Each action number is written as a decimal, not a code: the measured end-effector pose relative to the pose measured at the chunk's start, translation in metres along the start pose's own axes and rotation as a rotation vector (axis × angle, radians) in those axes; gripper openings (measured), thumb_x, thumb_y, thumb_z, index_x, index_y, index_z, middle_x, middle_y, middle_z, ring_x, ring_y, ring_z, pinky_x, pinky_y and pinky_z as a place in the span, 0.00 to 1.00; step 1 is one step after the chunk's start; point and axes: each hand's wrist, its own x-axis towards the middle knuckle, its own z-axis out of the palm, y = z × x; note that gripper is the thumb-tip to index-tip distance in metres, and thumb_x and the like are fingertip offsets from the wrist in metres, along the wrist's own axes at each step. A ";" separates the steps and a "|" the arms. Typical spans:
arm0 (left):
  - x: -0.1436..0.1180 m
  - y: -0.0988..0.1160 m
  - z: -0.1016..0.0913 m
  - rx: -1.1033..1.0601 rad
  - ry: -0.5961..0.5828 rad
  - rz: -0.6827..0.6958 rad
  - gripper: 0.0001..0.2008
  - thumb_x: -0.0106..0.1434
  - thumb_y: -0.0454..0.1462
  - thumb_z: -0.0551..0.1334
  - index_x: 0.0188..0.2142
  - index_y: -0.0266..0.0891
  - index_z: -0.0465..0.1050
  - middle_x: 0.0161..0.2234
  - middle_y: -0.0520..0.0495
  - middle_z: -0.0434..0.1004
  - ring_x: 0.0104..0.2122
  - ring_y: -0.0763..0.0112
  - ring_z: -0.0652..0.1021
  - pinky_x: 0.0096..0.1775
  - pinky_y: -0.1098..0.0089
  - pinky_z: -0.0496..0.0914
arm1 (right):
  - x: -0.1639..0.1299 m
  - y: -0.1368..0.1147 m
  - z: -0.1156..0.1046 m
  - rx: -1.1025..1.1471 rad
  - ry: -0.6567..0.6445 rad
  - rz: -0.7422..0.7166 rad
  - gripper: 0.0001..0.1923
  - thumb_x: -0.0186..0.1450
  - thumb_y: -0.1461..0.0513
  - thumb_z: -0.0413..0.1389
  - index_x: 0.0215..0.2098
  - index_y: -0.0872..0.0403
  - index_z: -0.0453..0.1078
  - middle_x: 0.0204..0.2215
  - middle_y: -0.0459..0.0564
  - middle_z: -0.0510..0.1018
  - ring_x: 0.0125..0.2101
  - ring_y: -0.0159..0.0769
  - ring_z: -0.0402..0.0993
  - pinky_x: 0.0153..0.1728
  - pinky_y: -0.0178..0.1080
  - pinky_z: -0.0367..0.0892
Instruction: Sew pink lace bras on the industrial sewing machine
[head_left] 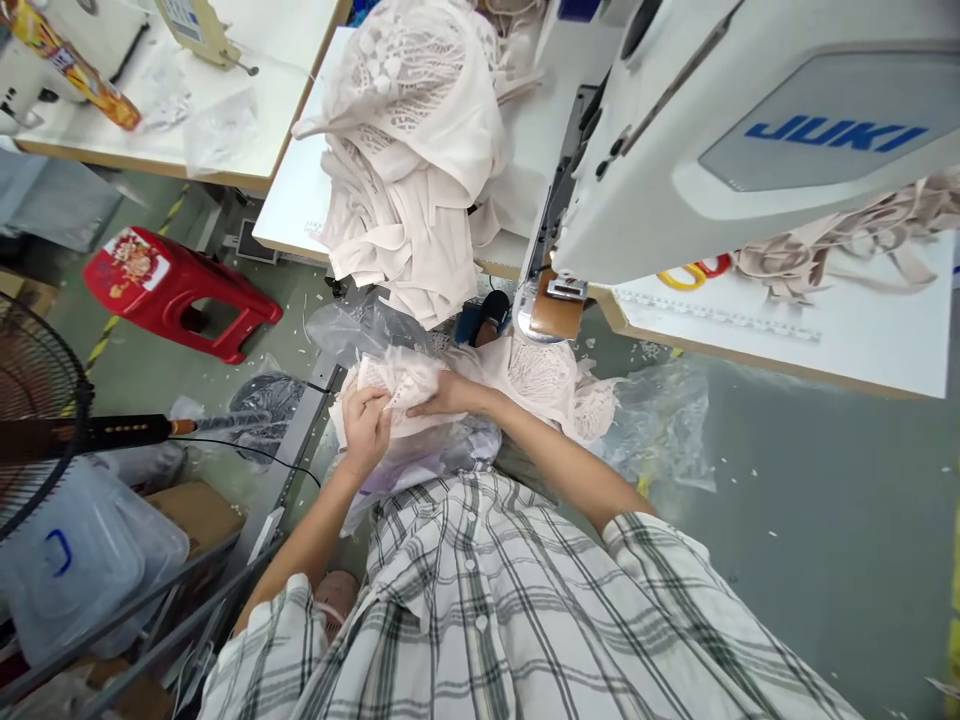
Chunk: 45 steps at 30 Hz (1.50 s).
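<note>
1. Head view, looking steeply down. We see both hands low in front of the plaid shirt (480, 600), meeting on one pale pink lace piece (401, 385) held over the lap, below the table edge.
2. The left hand (366, 425) has its fingers curled and pinched on the near edge of the lace piece.
3. The right hand (450, 395) lies flat on the piece, fingers closed together and pressing the cloth down; we cannot tell whether it grips from beneath.
4. The lace piece is thin, off-white to blush, crumpled, with an openwork pattern. It rests on clear plastic bagging (360, 335).
5. More of the same lace cloth (551, 385) trails to the right, under the sewing machine (750, 130), which is white and marked JUKI.
6. A heap of pink garments (412, 170) hangs over the table (296, 200) just beyond the hands.
7. On the floor to the left: a red stool (176, 290), a fan (37, 420), and a clear plastic box (82, 560).
</note>
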 end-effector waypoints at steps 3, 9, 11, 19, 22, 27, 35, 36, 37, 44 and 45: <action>0.020 -0.011 -0.006 -0.134 0.053 -0.123 0.21 0.73 0.49 0.51 0.50 0.39 0.75 0.57 0.35 0.73 0.59 0.56 0.72 0.60 0.53 0.67 | -0.038 -0.024 -0.007 0.147 0.122 0.000 0.39 0.58 0.43 0.66 0.61 0.54 0.69 0.57 0.56 0.78 0.60 0.50 0.72 0.65 0.51 0.65; 0.068 -0.015 -0.023 -0.391 -0.018 -0.407 0.23 0.71 0.53 0.54 0.51 0.39 0.74 0.52 0.37 0.78 0.55 0.58 0.77 0.60 0.56 0.68 | -0.143 -0.077 -0.034 0.211 0.155 0.152 0.40 0.57 0.47 0.69 0.64 0.48 0.66 0.60 0.54 0.76 0.61 0.51 0.71 0.65 0.54 0.67; 0.078 0.015 -0.027 -0.612 -0.248 -0.371 0.25 0.72 0.55 0.51 0.50 0.41 0.76 0.49 0.39 0.79 0.52 0.59 0.78 0.55 0.59 0.72 | -0.166 -0.088 -0.039 0.127 0.124 0.113 0.37 0.57 0.46 0.68 0.61 0.48 0.70 0.56 0.55 0.79 0.59 0.52 0.74 0.66 0.55 0.65; 0.119 0.139 -0.004 -0.735 -0.982 -0.196 0.26 0.67 0.54 0.58 0.22 0.39 0.58 0.21 0.55 0.56 0.22 0.77 0.61 0.25 0.74 0.56 | -0.222 -0.116 -0.074 -0.093 0.056 0.181 0.26 0.69 0.47 0.57 0.60 0.49 0.72 0.55 0.52 0.79 0.56 0.47 0.76 0.60 0.47 0.70; 0.132 0.166 0.014 -0.606 -0.916 -0.044 0.26 0.68 0.48 0.60 0.21 0.40 0.50 0.20 0.57 0.49 0.21 0.79 0.55 0.24 0.72 0.49 | -0.249 -0.111 -0.101 -0.203 -0.012 0.312 0.26 0.69 0.42 0.54 0.48 0.51 0.78 0.40 0.51 0.84 0.40 0.44 0.81 0.45 0.45 0.77; 0.146 0.211 0.028 -0.537 -1.094 0.187 0.25 0.71 0.46 0.56 0.21 0.39 0.53 0.18 0.58 0.51 0.20 0.79 0.56 0.24 0.72 0.49 | -0.238 -0.092 -0.116 -0.347 0.442 0.331 0.33 0.59 0.37 0.62 0.51 0.50 0.76 0.41 0.53 0.82 0.44 0.47 0.78 0.48 0.46 0.71; 0.204 0.203 0.014 -0.431 -0.681 -0.114 0.14 0.63 0.44 0.66 0.26 0.39 0.69 0.20 0.55 0.64 0.21 0.76 0.64 0.24 0.74 0.57 | -0.159 -0.072 -0.135 -0.009 0.643 0.150 0.28 0.68 0.43 0.53 0.22 0.54 0.59 0.20 0.41 0.61 0.24 0.28 0.58 0.27 0.34 0.52; 0.210 0.200 0.015 -0.423 -0.630 -0.175 0.13 0.62 0.43 0.67 0.26 0.40 0.70 0.20 0.55 0.64 0.21 0.76 0.64 0.24 0.74 0.58 | -0.153 -0.073 -0.141 0.006 0.661 0.151 0.28 0.68 0.42 0.53 0.21 0.53 0.58 0.20 0.41 0.60 0.24 0.29 0.58 0.28 0.34 0.52; 0.214 0.197 0.017 -0.408 -0.589 -0.218 0.13 0.61 0.43 0.67 0.25 0.40 0.70 0.20 0.55 0.63 0.21 0.76 0.64 0.23 0.74 0.58 | -0.147 -0.073 -0.147 0.029 0.667 0.152 0.29 0.67 0.41 0.53 0.21 0.53 0.57 0.20 0.41 0.60 0.25 0.29 0.57 0.28 0.34 0.52; 0.225 0.200 0.027 -0.296 -0.510 -0.261 0.24 0.60 0.41 0.63 0.16 0.41 0.50 0.17 0.56 0.49 0.20 0.78 0.54 0.22 0.72 0.49 | -0.134 -0.075 -0.171 0.089 0.659 0.197 0.32 0.63 0.39 0.57 0.19 0.53 0.53 0.20 0.41 0.53 0.25 0.28 0.51 0.28 0.35 0.48; 0.225 0.201 0.027 -0.299 -0.515 -0.251 0.24 0.60 0.40 0.63 0.17 0.42 0.49 0.17 0.56 0.48 0.21 0.77 0.54 0.22 0.72 0.48 | -0.134 -0.075 -0.172 0.086 0.653 0.200 0.31 0.63 0.39 0.57 0.19 0.53 0.55 0.20 0.41 0.55 0.25 0.28 0.52 0.28 0.35 0.48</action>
